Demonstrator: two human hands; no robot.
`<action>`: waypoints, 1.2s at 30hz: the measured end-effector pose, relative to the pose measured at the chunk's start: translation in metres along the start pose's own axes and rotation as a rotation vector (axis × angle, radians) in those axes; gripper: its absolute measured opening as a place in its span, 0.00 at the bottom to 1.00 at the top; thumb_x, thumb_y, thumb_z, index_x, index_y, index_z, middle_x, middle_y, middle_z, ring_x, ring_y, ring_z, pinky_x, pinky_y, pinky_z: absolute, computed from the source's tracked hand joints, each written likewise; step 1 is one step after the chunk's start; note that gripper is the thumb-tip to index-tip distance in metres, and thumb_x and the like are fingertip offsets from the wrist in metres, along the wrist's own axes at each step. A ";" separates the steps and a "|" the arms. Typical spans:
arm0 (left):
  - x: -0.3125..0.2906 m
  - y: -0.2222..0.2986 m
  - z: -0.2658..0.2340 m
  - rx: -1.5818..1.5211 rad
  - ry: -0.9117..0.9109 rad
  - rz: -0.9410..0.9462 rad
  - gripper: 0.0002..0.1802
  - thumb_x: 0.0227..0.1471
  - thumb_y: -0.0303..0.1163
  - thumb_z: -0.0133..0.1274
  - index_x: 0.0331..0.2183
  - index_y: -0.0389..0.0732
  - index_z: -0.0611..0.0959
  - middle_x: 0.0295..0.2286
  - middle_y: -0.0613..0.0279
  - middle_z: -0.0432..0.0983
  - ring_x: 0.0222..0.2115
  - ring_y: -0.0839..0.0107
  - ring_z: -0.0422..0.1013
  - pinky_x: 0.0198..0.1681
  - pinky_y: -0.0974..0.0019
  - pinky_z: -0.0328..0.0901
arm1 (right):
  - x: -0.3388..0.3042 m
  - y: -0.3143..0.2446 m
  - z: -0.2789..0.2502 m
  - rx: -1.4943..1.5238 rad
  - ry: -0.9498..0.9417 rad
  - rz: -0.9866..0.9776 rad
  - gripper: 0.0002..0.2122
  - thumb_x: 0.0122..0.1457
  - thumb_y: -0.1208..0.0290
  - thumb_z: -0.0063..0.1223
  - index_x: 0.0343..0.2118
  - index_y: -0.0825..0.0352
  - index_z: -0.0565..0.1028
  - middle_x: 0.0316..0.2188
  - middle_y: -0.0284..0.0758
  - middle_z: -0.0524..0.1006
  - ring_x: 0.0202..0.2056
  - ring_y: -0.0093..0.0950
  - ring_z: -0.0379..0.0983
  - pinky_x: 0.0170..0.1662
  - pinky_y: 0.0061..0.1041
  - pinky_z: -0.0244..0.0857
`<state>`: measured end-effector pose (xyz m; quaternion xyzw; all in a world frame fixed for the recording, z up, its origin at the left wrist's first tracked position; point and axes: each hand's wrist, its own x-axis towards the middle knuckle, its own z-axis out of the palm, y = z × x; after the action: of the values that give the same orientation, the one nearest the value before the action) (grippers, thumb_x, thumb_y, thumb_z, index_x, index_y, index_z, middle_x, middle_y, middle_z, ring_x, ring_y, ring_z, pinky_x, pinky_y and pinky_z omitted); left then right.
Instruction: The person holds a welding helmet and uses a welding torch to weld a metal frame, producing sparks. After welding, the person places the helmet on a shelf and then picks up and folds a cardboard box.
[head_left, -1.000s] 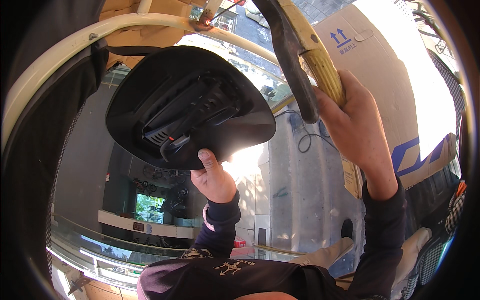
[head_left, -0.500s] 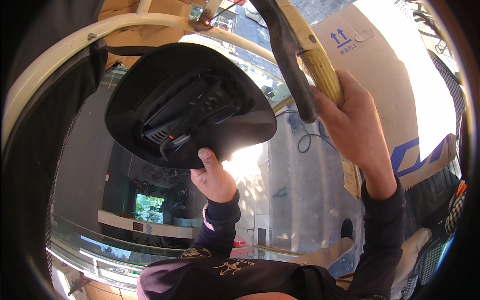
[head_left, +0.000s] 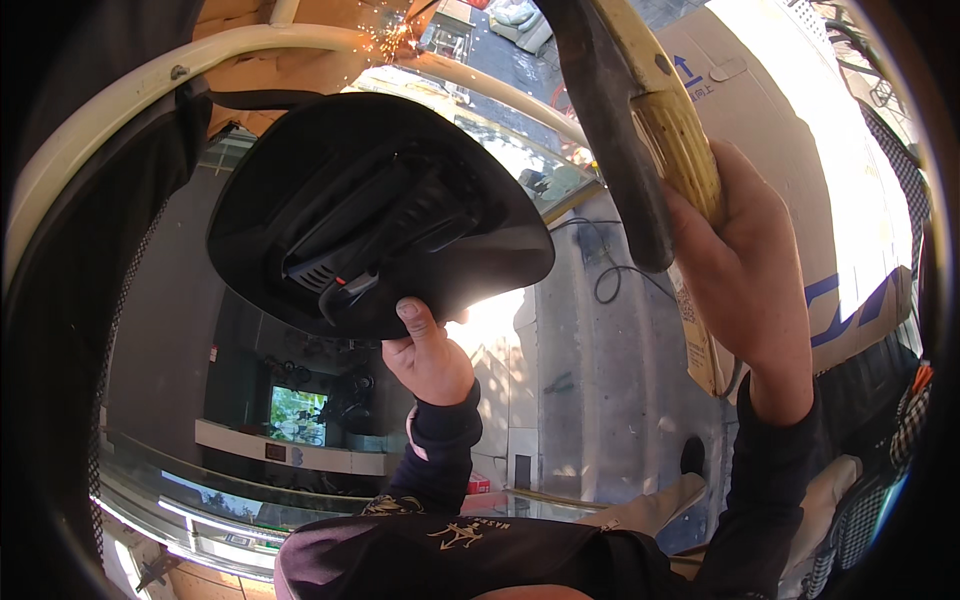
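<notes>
Two grips, left hand [head_left: 432, 362] on black mask [head_left: 300, 180], right hand [head_left: 755, 255] on yellow tool [head_left: 685, 135] right of it, suggest welding demanding steadiness.

A broad black plastic welding shield [head_left: 370, 220], its corners rounded, is held up tilted at left of centre, showing a face with slotted black fittings and one small orange-red spot. To its right, well apart, slants a worn yellow hand tool with a long black lever [head_left: 668, 110], its top out of frame. Beyond the shield arches a glossy cream metal tube [head_left: 235, 45], sparking orange.
</notes>
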<state>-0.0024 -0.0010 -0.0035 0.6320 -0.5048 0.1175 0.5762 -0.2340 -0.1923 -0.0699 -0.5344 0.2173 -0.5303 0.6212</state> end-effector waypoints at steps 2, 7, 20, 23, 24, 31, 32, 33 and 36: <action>0.001 0.002 0.001 -0.008 -0.003 0.004 0.31 0.66 0.54 0.60 0.48 0.31 0.83 0.36 0.58 0.84 0.30 0.71 0.77 0.32 0.69 0.69 | 0.001 -0.004 -0.003 -0.035 -0.001 -0.023 0.15 0.71 0.66 0.57 0.50 0.75 0.76 0.28 0.34 0.76 0.28 0.21 0.71 0.34 0.26 0.67; -0.001 0.001 0.002 -0.020 0.004 -0.005 0.31 0.66 0.54 0.61 0.49 0.31 0.83 0.38 0.58 0.85 0.31 0.71 0.77 0.33 0.69 0.69 | 0.005 -0.013 -0.008 -0.083 -0.012 -0.028 0.14 0.71 0.65 0.57 0.47 0.74 0.77 0.26 0.34 0.75 0.25 0.21 0.70 0.31 0.28 0.65; -0.001 -0.002 -0.001 -0.015 0.026 -0.012 0.32 0.65 0.54 0.62 0.49 0.31 0.83 0.39 0.58 0.85 0.33 0.72 0.78 0.34 0.70 0.70 | 0.016 -0.002 -0.001 -0.178 -0.021 -0.061 0.16 0.71 0.63 0.56 0.47 0.76 0.77 0.25 0.39 0.79 0.24 0.23 0.74 0.31 0.28 0.69; 0.001 -0.002 -0.001 -0.018 0.014 -0.011 0.32 0.65 0.54 0.62 0.49 0.31 0.83 0.39 0.58 0.85 0.32 0.72 0.78 0.34 0.70 0.70 | 0.018 -0.003 0.000 -0.191 -0.024 -0.051 0.16 0.71 0.63 0.57 0.47 0.76 0.77 0.24 0.38 0.78 0.23 0.23 0.73 0.30 0.28 0.69; 0.001 -0.002 -0.001 -0.017 0.010 -0.011 0.31 0.65 0.54 0.62 0.49 0.31 0.83 0.39 0.58 0.85 0.32 0.72 0.78 0.34 0.70 0.70 | 0.019 -0.003 0.000 -0.195 -0.027 -0.046 0.17 0.71 0.63 0.57 0.46 0.76 0.77 0.24 0.38 0.78 0.22 0.23 0.73 0.29 0.28 0.69; 0.005 -0.003 0.001 -0.010 0.016 0.022 0.24 0.69 0.50 0.57 0.47 0.34 0.83 0.36 0.59 0.85 0.29 0.72 0.77 0.31 0.68 0.70 | 0.021 0.000 0.006 -0.215 -0.012 -0.027 0.16 0.70 0.63 0.59 0.46 0.75 0.77 0.24 0.38 0.78 0.21 0.22 0.73 0.28 0.26 0.68; 0.005 -0.002 0.000 -0.022 0.018 0.009 0.28 0.67 0.52 0.60 0.48 0.33 0.83 0.38 0.58 0.85 0.31 0.71 0.78 0.32 0.69 0.70 | 0.023 0.000 0.005 -0.221 -0.013 -0.029 0.16 0.70 0.63 0.59 0.46 0.75 0.77 0.24 0.38 0.78 0.21 0.22 0.73 0.28 0.26 0.68; 0.004 -0.003 -0.001 -0.036 0.021 -0.006 0.32 0.65 0.53 0.62 0.49 0.31 0.83 0.39 0.57 0.85 0.33 0.71 0.78 0.34 0.70 0.70 | 0.023 0.001 0.005 -0.229 -0.016 -0.032 0.16 0.70 0.63 0.59 0.46 0.75 0.77 0.24 0.38 0.78 0.21 0.22 0.73 0.28 0.26 0.68; 0.005 -0.003 -0.002 -0.037 0.012 -0.011 0.32 0.65 0.53 0.62 0.50 0.31 0.83 0.39 0.57 0.85 0.33 0.71 0.79 0.34 0.70 0.70 | 0.024 -0.003 0.006 -0.227 -0.030 0.002 0.16 0.70 0.63 0.59 0.46 0.75 0.77 0.24 0.37 0.78 0.22 0.22 0.73 0.28 0.27 0.68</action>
<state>0.0033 -0.0029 -0.0013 0.6232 -0.4999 0.1086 0.5916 -0.2220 -0.2104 -0.0585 -0.6091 0.2671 -0.4935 0.5604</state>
